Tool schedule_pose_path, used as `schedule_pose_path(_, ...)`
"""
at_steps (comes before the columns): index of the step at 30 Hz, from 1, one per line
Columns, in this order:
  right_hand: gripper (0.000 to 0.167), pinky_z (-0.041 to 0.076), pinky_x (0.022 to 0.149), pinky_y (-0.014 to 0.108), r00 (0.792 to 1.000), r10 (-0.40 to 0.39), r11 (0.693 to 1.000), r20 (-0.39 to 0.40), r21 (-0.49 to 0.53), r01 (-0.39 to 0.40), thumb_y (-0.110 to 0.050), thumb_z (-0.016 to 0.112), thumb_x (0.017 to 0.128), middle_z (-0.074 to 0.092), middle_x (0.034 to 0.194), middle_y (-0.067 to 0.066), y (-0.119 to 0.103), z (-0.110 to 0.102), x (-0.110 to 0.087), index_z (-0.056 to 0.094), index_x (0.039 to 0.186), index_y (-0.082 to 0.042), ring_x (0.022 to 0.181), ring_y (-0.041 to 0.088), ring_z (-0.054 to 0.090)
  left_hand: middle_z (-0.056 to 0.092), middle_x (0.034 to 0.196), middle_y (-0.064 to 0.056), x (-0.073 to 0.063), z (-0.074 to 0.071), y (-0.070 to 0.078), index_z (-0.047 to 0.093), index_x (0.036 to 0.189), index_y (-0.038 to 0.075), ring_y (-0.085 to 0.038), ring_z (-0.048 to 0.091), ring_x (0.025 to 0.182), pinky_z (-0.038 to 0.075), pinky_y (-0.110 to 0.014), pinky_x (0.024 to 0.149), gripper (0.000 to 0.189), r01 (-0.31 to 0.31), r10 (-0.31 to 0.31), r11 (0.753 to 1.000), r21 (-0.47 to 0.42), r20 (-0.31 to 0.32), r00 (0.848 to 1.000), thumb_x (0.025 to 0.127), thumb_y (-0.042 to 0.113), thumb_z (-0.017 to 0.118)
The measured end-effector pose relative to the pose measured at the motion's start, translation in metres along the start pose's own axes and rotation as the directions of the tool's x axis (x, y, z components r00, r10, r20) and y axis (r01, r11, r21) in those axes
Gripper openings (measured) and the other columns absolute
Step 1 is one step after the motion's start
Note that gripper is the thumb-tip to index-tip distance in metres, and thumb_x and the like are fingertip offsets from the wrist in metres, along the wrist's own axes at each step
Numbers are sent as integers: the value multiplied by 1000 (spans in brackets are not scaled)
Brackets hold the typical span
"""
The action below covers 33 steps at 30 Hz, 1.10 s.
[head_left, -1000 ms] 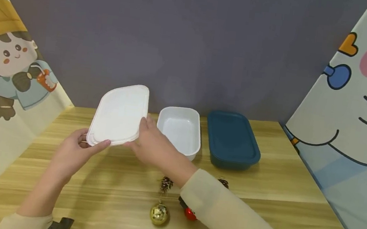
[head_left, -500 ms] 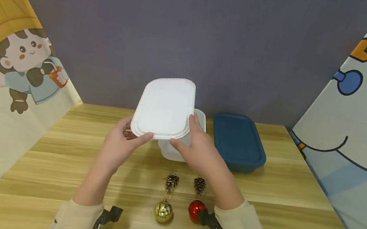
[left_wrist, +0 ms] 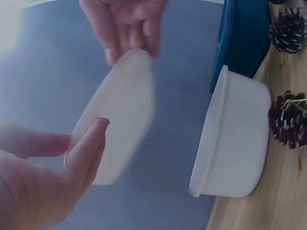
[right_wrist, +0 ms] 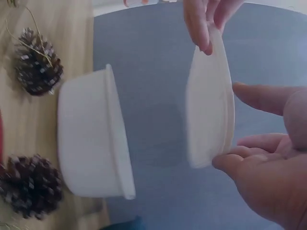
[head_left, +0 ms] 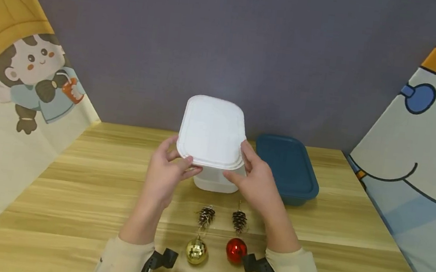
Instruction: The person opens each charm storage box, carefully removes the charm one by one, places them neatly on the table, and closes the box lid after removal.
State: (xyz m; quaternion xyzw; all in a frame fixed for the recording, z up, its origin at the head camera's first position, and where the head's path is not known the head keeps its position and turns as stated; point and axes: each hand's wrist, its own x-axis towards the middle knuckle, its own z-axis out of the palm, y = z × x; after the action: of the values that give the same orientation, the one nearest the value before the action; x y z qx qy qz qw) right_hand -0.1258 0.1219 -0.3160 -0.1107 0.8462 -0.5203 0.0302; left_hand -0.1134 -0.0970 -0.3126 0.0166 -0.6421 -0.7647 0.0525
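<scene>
Both hands hold a white lid (head_left: 213, 131) above a white rectangular container (head_left: 217, 181). The left hand (head_left: 165, 170) pinches the lid's near left corner, thumb on top and fingers beneath. At the near right corner, the right hand (head_left: 255, 176) grips the edge between thumb and fingers. In both wrist views a gap shows between the lid (left_wrist: 120, 115) and the open rim of the container (right_wrist: 91, 134). From the head view the lid hides most of the container's opening.
A dark blue lidded container (head_left: 287, 166) stands right of the white one. Nearer lie two pine cones (head_left: 206, 217), a gold mirrored ball (head_left: 197, 251) and a red ball (head_left: 236, 250) on the wooden table (head_left: 72, 209). A grey wall (head_left: 228, 43) rises behind.
Both hands have carried the lid from the left to over the white container. The lid has turned slightly and now sits level across the view. The head view has shifted slightly.
</scene>
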Motion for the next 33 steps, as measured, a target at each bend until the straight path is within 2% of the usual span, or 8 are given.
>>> schedule_pose_path(7, 82, 37, 127, 56, 997, -64, 986, -45, -154, 56, -25, 76, 99, 16, 180, 6, -6, 1, 0, 33, 167, -6, 164, 35, 26, 56, 145, -29, -2, 2, -5, 25, 166, 0, -33, 76, 110, 65, -36, 89, 74, 15, -15, 997, -76, 11, 1000, 99, -16, 52)
schedule_pose_path(10, 78, 22, 132, 62, 993, -103, 964, -52, -252, 86, -28, 78, 99, 22, 179, 8, -8, 7, -1, 41, 164, -6, 165, 35, 23, 59, 143, -27, -4, 4, -8, 36, 160, -4, -27, 78, 104, 65, -36, 90, 65, 17, -17, 994, -105, 7, 1000, 99, -16, 54)
schedule_pose_path(14, 69, 0, 129, 75, 979, -189, 906, -79, -398, 143, -30, 81, 96, 34, 173, 12, -15, 16, -4, 54, 156, -8, 164, 33, 25, 59, 142, -25, -6, 10, -9, 42, 155, -6, -27, 78, 103, 65, -37, 91, 59, 13, -12, 988, -155, 3, 1000, 97, -17, 54)
schedule_pose_path(18, 60, -2, 127, 78, 957, -262, 879, -120, -439, 185, -26, 83, 94, 47, 166, 13, -19, 23, -5, 64, 148, -8, 160, 31, 37, 54, 147, -26, -10, 17, -7, 37, 156, -6, -36, 75, 114, 65, -39, 93, 62, 16, -11, 981, -192, 24, 1000, 97, -18, 54)
schedule_pose_path(23, 54, 12, 131, 70, 932, -349, 877, -95, -382, 290, -17, 83, 94, 55, 160, 9, -17, 29, -7, 67, 145, -9, 155, 28, 45, 56, 149, -29, -15, 25, -3, 36, 157, -3, -42, 69, 126, 64, -37, 96, 66, 36, -30, 983, -183, 31, 999, 96, -16, 58)
schedule_pose_path(28, 43, 43, 121, 56, 883, -449, 880, -137, -238, 411, -11, 79, 97, 65, 147, 7, -15, 32, -9, 69, 139, -10, 144, 25, 58, 63, 144, -28, -20, 31, 2, 44, 156, 4, -34, 74, 120, 63, -41, 100, 61, 29, -24, 988, -150, 41, 999, 100, -3, 66)
schedule_pose_path(30, 39, 60, 105, 40, 889, -416, 909, -193, -106, 403, -10, 77, 98, 71, 139, 8, -16, 32, -9, 71, 137, -12, 127, 24, 72, 65, 142, -28, -22, 33, 2, 47, 155, 4, -30, 74, 120, 61, -45, 104, 55, 2, 6, 990, -139, 60, 998, 103, 2, 65)
schedule_pose_path(33, 37, 63, 85, 22, 913, -280, 937, -295, 125, 327, -10, 77, 97, 75, 132, 11, -19, 30, -10, 74, 134, -14, 110, 16, 77, 66, 145, -23, -23, 35, 0, 50, 154, 5, -29, 70, 130, 55, -49, 113, 48, -43, 56, 991, -129, 99, 994, 107, 8, 60)
